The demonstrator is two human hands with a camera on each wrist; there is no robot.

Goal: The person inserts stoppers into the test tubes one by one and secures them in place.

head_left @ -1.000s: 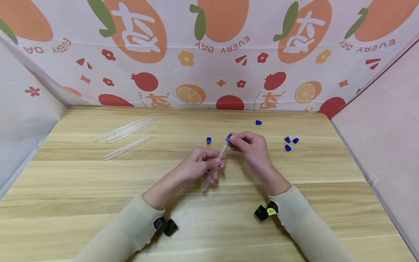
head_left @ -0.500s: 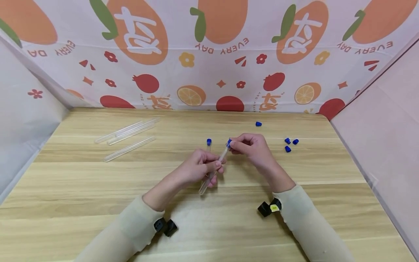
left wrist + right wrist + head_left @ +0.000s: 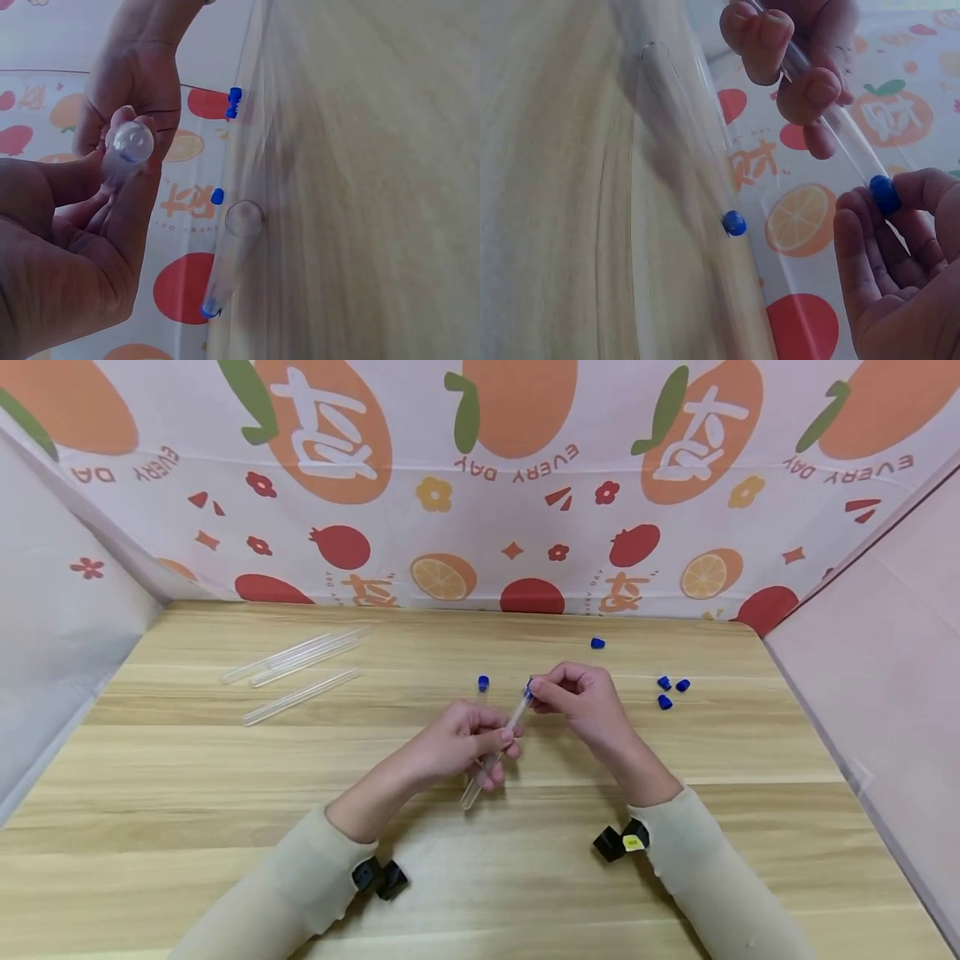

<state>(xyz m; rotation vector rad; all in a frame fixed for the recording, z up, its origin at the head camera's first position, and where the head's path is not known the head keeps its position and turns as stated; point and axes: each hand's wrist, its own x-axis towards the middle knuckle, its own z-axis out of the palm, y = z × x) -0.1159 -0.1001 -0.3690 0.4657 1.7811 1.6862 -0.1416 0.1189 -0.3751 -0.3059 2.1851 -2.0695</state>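
Observation:
In the head view, my left hand (image 3: 468,742) pinches a clear test tube (image 3: 491,762) between thumb and fingers, holding it tilted with its rounded end toward me. My right hand (image 3: 581,697) pinches the blue cap (image 3: 885,193) at the tube's upper end; the right wrist view shows the cap sitting on the tube mouth. Beneath the left hand a second test tube (image 3: 694,135) lies on the table, a blue cap (image 3: 483,682) on its far end. The left hand partly hides that tube in the head view.
Several uncapped clear test tubes (image 3: 300,697) lie at the back left of the wooden table (image 3: 187,793). Loose blue caps sit at the right, one cap (image 3: 597,643) farther back and a small group of caps (image 3: 665,702) nearer. A printed cloth (image 3: 480,527) stands behind the table.
Both hands stay nearly in place on the tube and cap. The right fingers shift slightly round the cap, covering more of it now. The view drifts a little.

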